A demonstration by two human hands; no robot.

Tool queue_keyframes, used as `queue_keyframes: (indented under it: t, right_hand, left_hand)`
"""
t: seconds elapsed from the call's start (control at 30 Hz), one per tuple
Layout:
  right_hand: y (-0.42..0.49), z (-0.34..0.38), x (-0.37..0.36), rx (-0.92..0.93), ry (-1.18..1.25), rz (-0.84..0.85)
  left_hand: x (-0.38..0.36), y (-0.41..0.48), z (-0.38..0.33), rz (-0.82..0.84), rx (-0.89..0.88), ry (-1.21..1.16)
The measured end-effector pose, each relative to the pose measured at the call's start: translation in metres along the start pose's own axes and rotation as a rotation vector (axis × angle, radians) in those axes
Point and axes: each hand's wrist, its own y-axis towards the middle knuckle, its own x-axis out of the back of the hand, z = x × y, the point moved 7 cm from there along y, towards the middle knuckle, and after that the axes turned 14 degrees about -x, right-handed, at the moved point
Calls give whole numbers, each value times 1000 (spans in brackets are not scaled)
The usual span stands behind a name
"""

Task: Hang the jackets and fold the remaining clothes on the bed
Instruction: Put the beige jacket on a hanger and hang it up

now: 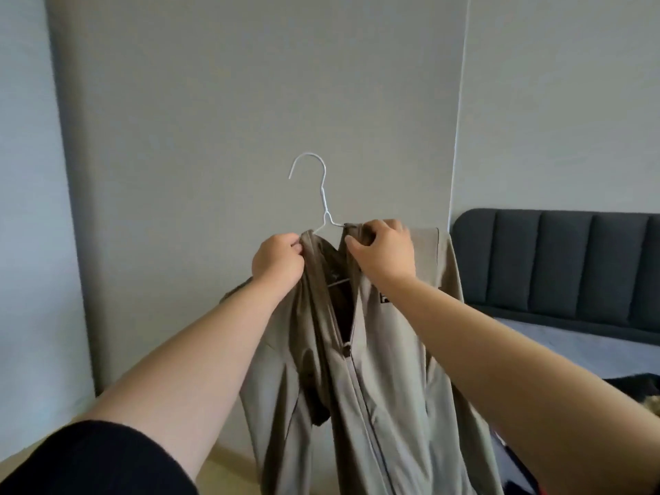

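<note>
A beige zip-up jacket [385, 380] hangs in the air in front of me on a thin white wire hanger [323, 194], whose hook sticks up free above the collar. My left hand [276, 262] pinches the left side of the collar. On the right side, my right hand [384, 250] grips the collar where the hanger's arm runs under the cloth. The front is zipped partway, with the neck open, showing the dark lining. The hanger's lower part is mostly hidden inside the jacket.
A grey wall [250, 101] stands straight ahead. At the right is a bed [585, 344] with a dark padded headboard [557, 266]; dark clothes [632, 387] lie at its near edge. Pale floor [228, 462] shows at the bottom.
</note>
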Motion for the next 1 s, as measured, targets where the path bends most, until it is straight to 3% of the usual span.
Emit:
queue_keyframes:
  t: [0.07, 0.17, 0.3, 0.4, 0.43, 0.53, 0.57, 0.67, 0.73, 0.87, 1.0]
  right_hand:
    - [5, 23, 6, 28, 32, -88]
    - [15, 42, 3, -19, 87, 0]
    - [9, 49, 7, -55, 382, -20]
    - [-7, 45, -22, -18, 262, 251]
    - [-11, 44, -26, 15, 189, 266]
    - [-7, 43, -12, 85, 191, 54]
    - [-3, 44, -15, 78, 161, 97]
    - [-6, 39, -46, 20, -99, 467]
    - [-16, 35, -58, 26, -122, 578]
    - [-25, 29, -69, 11, -24, 513]
    - [-30, 20, -76, -39, 61, 422]
  left_hand:
    - [22, 18, -3, 13, -71, 6]
    - [40, 28, -2, 106, -150, 65]
    - [58, 29, 15, 117, -150, 136]
    - [72, 27, 26, 43, -129, 158]
    - [74, 25, 30, 34, -125, 171]
    - [76, 21, 38, 46, -145, 194]
    - [76, 20, 40, 59, -160, 179]
    - [73, 14, 45, 88, -188, 121]
    - [66, 10, 53, 132, -174, 118]
    - [50, -2, 68, 212, -98, 121]
    - [57, -14, 61, -17, -120, 296]
